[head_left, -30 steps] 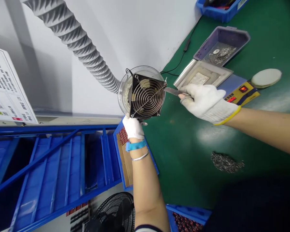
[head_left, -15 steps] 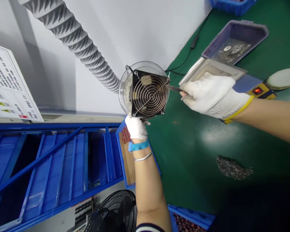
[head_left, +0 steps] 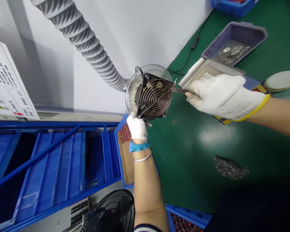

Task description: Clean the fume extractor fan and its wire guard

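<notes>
the right hand [head_left: 218,95], pinching a thin metal tool [head_left: 179,90], seems at work beside the fan [head_left: 157,100], calling for steadiness; i cannot tell the left hand [head_left: 137,128]'s grip.

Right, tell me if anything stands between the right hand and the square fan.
Only the flat metal tool that the right hand holds: it points across the gap to the square fan. Whether its tip touches is unclear. Nothing else visible intervenes.
</notes>
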A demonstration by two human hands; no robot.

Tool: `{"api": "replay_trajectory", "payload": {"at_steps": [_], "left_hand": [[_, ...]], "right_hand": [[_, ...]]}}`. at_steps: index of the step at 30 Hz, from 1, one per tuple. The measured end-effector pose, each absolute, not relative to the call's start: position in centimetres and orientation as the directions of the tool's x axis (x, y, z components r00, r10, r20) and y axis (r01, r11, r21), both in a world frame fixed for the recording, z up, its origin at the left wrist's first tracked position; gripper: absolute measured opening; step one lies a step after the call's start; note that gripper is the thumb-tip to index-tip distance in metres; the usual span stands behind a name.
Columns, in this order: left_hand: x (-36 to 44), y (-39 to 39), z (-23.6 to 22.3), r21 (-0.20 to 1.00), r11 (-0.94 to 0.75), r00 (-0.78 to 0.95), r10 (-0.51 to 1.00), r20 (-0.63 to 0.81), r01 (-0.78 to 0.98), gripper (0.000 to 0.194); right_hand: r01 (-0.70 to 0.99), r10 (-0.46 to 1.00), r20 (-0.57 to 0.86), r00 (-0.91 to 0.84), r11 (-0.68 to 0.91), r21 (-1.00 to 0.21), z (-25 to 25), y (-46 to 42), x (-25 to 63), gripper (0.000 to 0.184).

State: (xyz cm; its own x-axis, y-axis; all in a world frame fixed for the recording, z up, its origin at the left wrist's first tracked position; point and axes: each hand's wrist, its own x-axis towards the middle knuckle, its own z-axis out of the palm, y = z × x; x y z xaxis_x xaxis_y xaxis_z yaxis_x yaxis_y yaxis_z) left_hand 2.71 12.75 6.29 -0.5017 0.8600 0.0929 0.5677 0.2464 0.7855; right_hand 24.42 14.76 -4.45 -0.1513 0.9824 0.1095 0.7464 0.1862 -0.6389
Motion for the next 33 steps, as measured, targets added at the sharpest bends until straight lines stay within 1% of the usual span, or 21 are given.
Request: {"api": "replay_trajectory", "payload": {"at_steps": [4, 6, 8, 11, 15, 17, 19, 21, 23, 25, 26, 29, 33], "left_hand": [[3.1, 12.8, 6.5, 0.796, 0.249, -0.507, 0.858, 0.083, 0.552, 0.022], [3.2, 12.9, 6.5, 0.801, 0.248, -0.501, 0.862, 0.075, 0.546, 0.025], [3.3, 13.0, 6.4, 0.805, 0.244, -0.501, 0.862, 0.074, 0.54, 0.024], [3.1, 13.0, 6.1, 0.814, 0.239, -0.505, 0.86, 0.076, 0.53, 0.017], [2.8, 12.5, 5.8, 0.805, 0.245, -0.498, 0.864, 0.071, 0.54, 0.021], [2.7, 12.3, 5.8, 0.795, 0.246, -0.486, 0.871, 0.068, 0.554, 0.024], [2.7, 12.3, 5.8, 0.79, 0.241, -0.47, 0.88, 0.067, 0.564, 0.023], [2.7, 12.4, 5.7, 0.793, 0.234, -0.462, 0.884, 0.067, 0.562, 0.02], [2.9, 12.5, 5.7, 0.799, 0.235, -0.471, 0.88, 0.067, 0.553, 0.019], [3.0, 12.7, 5.6, 0.798, 0.242, -0.484, 0.873, 0.069, 0.551, 0.02], [3.0, 12.8, 5.6, 0.795, 0.246, -0.489, 0.87, 0.071, 0.554, 0.022], [3.0, 12.7, 5.5, 0.785, 0.254, -0.504, 0.859, 0.085, 0.565, 0.028], [2.7, 12.3, 5.4, 0.78, 0.27, -0.523, 0.848, 0.085, 0.565, 0.029]], "right_hand": [[0.768, 0.961, 0.171, -0.218, 0.277, -0.577, -4.9, 15.3, 24.6, 0.055], [0.763, 0.953, 0.169, -0.251, 0.303, -0.571, -4.6, 15.4, 24.7, 0.056], [0.765, 0.955, 0.11, -0.274, 0.286, -0.577, -3.9, 15.5, 24.6, 0.055], [0.769, 0.949, -0.017, -0.316, 0.246, -0.59, -2.6, 15.7, 24.0, 0.05], [0.675, 0.902, -0.163, -0.4, 0.17, -0.718, -2.2, 15.9, 23.3, 0.042], [0.666, 0.907, -0.192, -0.376, 0.12, -0.736, -2.6, 15.9, 23.4, 0.041], [0.717, 0.949, -0.141, -0.283, 0.111, -0.688, -3.1, 15.7, 23.7, 0.042], [0.782, 0.973, -0.007, -0.231, 0.181, -0.597, -3.5, 15.5, 24.1, 0.048], [0.817, 0.952, 0.102, -0.29, 0.301, -0.492, -3.5, 15.1, 24.4, 0.056], [0.823, 0.925, 0.102, -0.366, 0.373, -0.428, -3.2, 14.9, 24.4, 0.059], [0.82, 0.918, 0.081, -0.388, 0.384, -0.424, -2.9, 14.8, 24.3, 0.057], [0.801, 0.921, 0.021, -0.389, 0.35, -0.485, -2.3, 15.1, 23.6, 0.049], [0.696, 0.9, -0.136, -0.414, 0.217, -0.684, -2.5, 16.1, 22.4, 0.042]]}}
